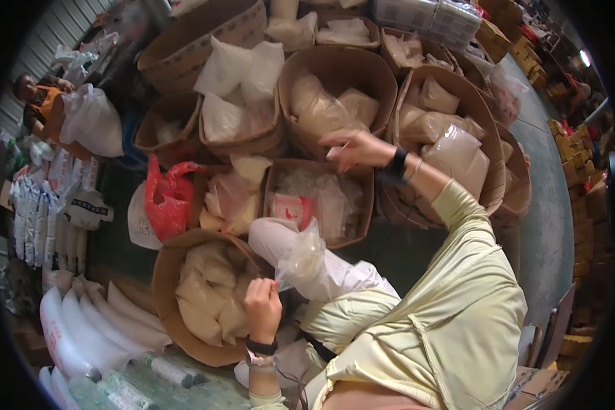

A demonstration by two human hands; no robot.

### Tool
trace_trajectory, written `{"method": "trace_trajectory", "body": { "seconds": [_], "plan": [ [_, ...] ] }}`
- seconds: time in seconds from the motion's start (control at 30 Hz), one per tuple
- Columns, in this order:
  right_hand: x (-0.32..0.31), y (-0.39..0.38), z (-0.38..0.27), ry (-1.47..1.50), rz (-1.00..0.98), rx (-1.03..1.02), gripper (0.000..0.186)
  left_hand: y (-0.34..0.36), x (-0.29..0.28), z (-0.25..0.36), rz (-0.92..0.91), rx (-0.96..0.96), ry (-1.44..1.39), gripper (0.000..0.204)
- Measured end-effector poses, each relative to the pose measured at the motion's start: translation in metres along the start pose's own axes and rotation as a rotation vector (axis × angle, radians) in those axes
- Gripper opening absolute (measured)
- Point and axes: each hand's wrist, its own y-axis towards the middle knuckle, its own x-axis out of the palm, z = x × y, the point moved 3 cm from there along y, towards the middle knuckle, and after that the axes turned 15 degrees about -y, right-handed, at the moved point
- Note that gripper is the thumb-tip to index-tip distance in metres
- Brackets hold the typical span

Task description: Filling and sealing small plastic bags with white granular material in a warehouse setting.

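Observation:
My left hand [262, 309] is closed, pinching the top of a small clear plastic bag [302, 258] that hangs over my raised knee. Some pale contents show through the plastic. My right hand [357, 150] is stretched forward over the front rim of a large cardboard box [294, 75] holding tan-filled bags [314, 99]. Its fingers are curled, and a small whitish thing, blurred, shows at the fingertips. Just below that hand stands an open carton [367, 198] of clear plastic bags [331, 205] with a red-and-white packet [288, 208] among them.
Round the front left is a cardboard box [162, 287] of cream-filled bags. A red plastic bag [167, 201] sits behind it. White sacks [68, 335] lie at lower left. Boxes of filled bags [451, 147] crowd the far right. Another person [37, 96] is at the far left.

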Motion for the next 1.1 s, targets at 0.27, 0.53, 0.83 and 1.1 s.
{"method": "trace_trajectory", "body": {
  "seconds": [0.27, 0.53, 0.83, 1.1],
  "plan": [
    [-0.265, 0.019, 0.116, -0.318, 0.659, 0.914, 0.106, -0.003, -0.001, 0.005, -0.040, 0.022, -0.011, 0.014],
    [-0.295, 0.074, 0.125, -0.333, 0.611, 0.831, 0.098, -0.005, -0.003, -0.007, -0.019, -0.054, 0.027, 0.007],
    [-0.311, 0.043, 0.178, -0.292, 0.619, 0.888, 0.093, -0.004, 0.002, -0.010, 0.046, 0.044, 0.003, 0.006],
    [-0.314, 0.064, 0.180, -0.286, 0.622, 0.940, 0.088, 0.000, 0.002, -0.013, 0.017, 0.041, 0.053, 0.009]
  ]
}}
